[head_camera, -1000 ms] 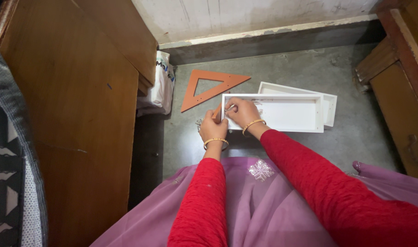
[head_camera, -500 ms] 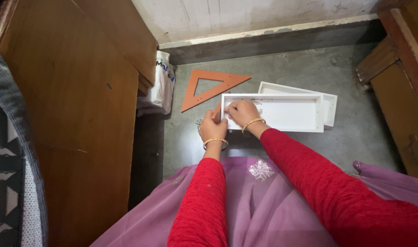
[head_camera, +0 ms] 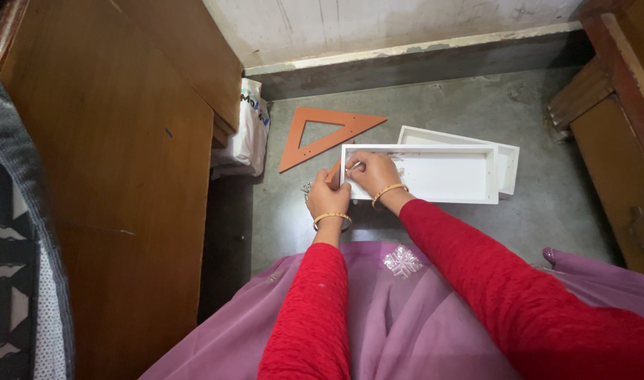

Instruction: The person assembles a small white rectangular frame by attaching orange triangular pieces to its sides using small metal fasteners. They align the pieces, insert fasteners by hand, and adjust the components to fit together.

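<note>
A white rectangular box frame [head_camera: 492,176] lies on the grey floor in front of me, on top of a second white box [head_camera: 508,156] that sticks out behind it. My left hand [head_camera: 327,199] rests against the frame's left end, fingers curled at its outer wall. My right hand [head_camera: 375,172] reaches over the same left end and pinches a small thin object that I cannot make out, at the inner corner. Both wrists wear gold bangles and red sleeves.
An orange set-square triangle [head_camera: 323,134] lies on the floor just behind my hands. A white plastic bag [head_camera: 248,130] leans on a brown wooden cabinet [head_camera: 117,176] at left. Wooden furniture [head_camera: 617,127] stands at right. A grey wall base runs along the back.
Both hands stay at the frame's left end; the right hand's fingers have shifted slightly at the corner. The boxes and triangle have not moved.
</note>
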